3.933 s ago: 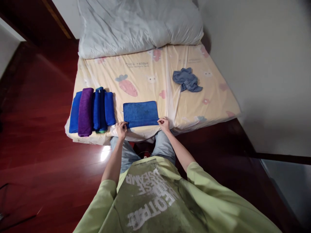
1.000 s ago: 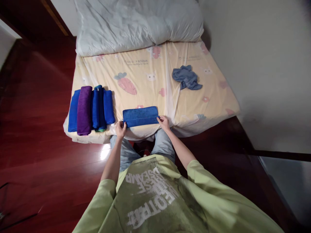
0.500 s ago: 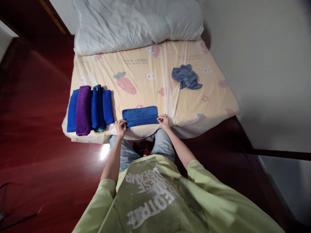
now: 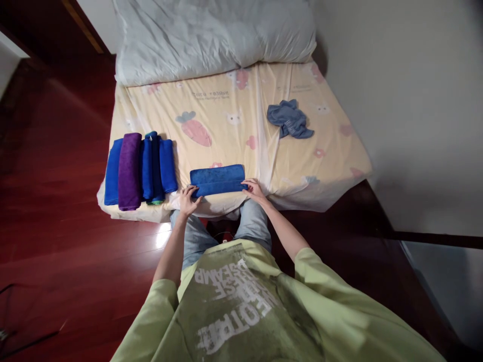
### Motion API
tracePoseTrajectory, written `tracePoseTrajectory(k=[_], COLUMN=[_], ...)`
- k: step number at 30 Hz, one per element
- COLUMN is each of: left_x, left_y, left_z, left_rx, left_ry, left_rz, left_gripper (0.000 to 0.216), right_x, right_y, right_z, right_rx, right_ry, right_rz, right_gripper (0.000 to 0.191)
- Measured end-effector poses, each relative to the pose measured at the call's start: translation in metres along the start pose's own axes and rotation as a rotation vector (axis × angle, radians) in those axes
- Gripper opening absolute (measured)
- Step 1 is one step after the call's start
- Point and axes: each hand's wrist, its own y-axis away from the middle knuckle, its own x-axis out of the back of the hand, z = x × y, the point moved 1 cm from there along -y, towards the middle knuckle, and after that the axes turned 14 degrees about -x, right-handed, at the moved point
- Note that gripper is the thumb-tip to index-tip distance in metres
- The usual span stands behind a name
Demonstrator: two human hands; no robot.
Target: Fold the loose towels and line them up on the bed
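A blue towel (image 4: 217, 180), folded into a narrow strip, lies near the front edge of the bed (image 4: 234, 115). My left hand (image 4: 187, 199) rests at its near left corner with fingers spread, the fingertips touching the cloth. At the strip's right end my right hand (image 4: 254, 189) lies with fingers stretched out against the towel's edge. Neither hand has cloth pinched in it.
A row of folded towels (image 4: 140, 168), blue and one purple, lies at the bed's front left corner. A crumpled grey-blue cloth (image 4: 290, 119) sits at the right, and a white duvet (image 4: 211, 37) at the head. A wall runs along the right; dark wooden floor lies to the left.
The blue towel went from a wide rectangle to a narrow strip. In the last half second both hands loosened from its near corners and their fingers spread.
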Motion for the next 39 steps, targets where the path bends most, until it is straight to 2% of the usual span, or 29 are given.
tracePoseTrajectory(k=[5, 14, 16, 20, 23, 29, 39], left_x=[-0.002, 0.0, 0.0, -0.003, -0.006, -0.009, -0.007], left_y=[-0.001, -0.001, -0.001, 0.001, 0.001, 0.0, 0.001], left_z=[-0.003, -0.005, -0.006, -0.01, -0.013, -0.014, -0.01], left_rx=[0.01, 0.01, 0.052, 0.195, 0.237, 0.263, 0.327], left_ry=[-0.004, 0.079, 0.097, 0.111, 0.13, 0.141, 0.054], left_rz=[0.019, 0.077, 0.109, 0.168, 0.199, 0.217, 0.219], left_gripper=[0.04, 0.031, 0.03, 0.033, 0.036, 0.039, 0.028], right_x=[-0.001, 0.0, 0.0, -0.001, -0.004, -0.009, -0.022], right_y=[-0.001, -0.008, -0.009, -0.011, -0.01, -0.01, -0.022], right_z=[0.002, 0.005, 0.007, 0.012, 0.012, 0.005, 0.005], right_rx=[0.009, 0.035, -0.01, -0.172, -0.146, -0.133, -0.18], right_ry=[0.003, -0.068, -0.086, -0.119, -0.111, -0.052, -0.066], right_rz=[-0.025, 0.074, 0.087, 0.096, 0.132, 0.205, 0.293], right_gripper=[0.044, 0.027, 0.026, 0.039, 0.049, 0.058, 0.055])
